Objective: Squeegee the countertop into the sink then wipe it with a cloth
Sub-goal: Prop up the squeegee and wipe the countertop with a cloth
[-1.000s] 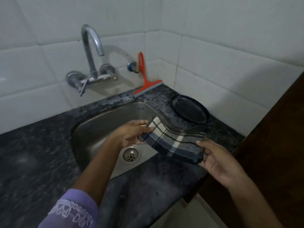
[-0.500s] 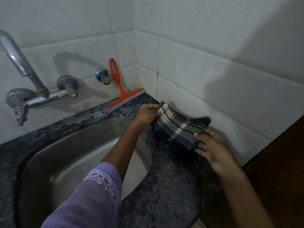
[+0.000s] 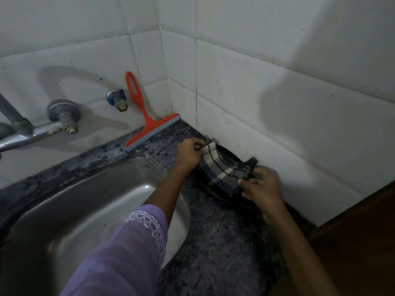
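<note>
While both hands pinched cloth (image 3: 222, 170) right of sink (image 3: 89, 210), left hand (image 3: 190, 154) and right hand (image 3: 261, 188) at opposite ends, we judged it soft, light.

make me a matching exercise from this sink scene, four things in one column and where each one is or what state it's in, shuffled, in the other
Things:
1. squeegee
2. cloth
3. sink
4. tap valve

Places or states:
A. held stretched between the left hand and the right hand
B. fixed to the tiled back wall
C. leaning handle-up against the wall, blade on the countertop
D. set into the countertop, under the left forearm

Pairs: 1-C, 2-A, 3-D, 4-B
</note>
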